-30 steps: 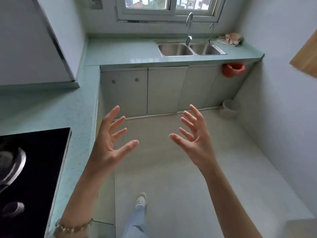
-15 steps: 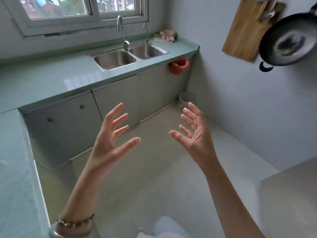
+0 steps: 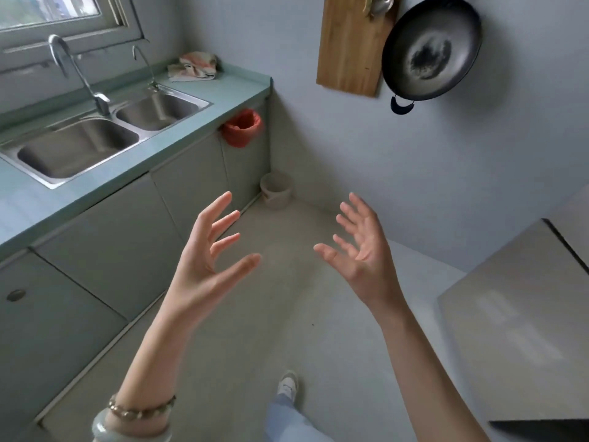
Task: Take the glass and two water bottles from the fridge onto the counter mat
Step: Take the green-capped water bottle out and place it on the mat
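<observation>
Two empty hands, left hand [image 3: 204, 266] and right hand [image 3: 360, 250], hover above the floor [image 3: 287, 314] with fingers [image 3: 216, 205] spread and palms turned inward, probably kept free to reach the fridge, as the glass, water bottles and mat are nowhere in view.

Surface [image 3: 223, 90]: plain pale teal. Sink [image 3: 76, 148]: steel grey. Cabinet doors [image 3: 105, 237]: uniform grey-green. Bag [image 3: 243, 127]: red-orange. Cutting board [image 3: 350, 43]: mid-brown, lengthwise wood grain. Wok [image 3: 430, 49]: black rim, mottled grey inside, dark patch at centre. Cloth [image 3: 192, 67]: off-white with pink-orange patches. Bucket [image 3: 275, 189]: beige. Wall [image 3: 414, 186]: pale blue-grey. Floor [image 3: 287, 314]: light grey-beige. Bead bracelet [image 3: 140, 409]: bronze-gold. Bangle [image 3: 127, 433]: milky pale green. Shoe [image 3: 287, 382]: white. Trouser leg [image 3: 287, 421]: light blue
</observation>
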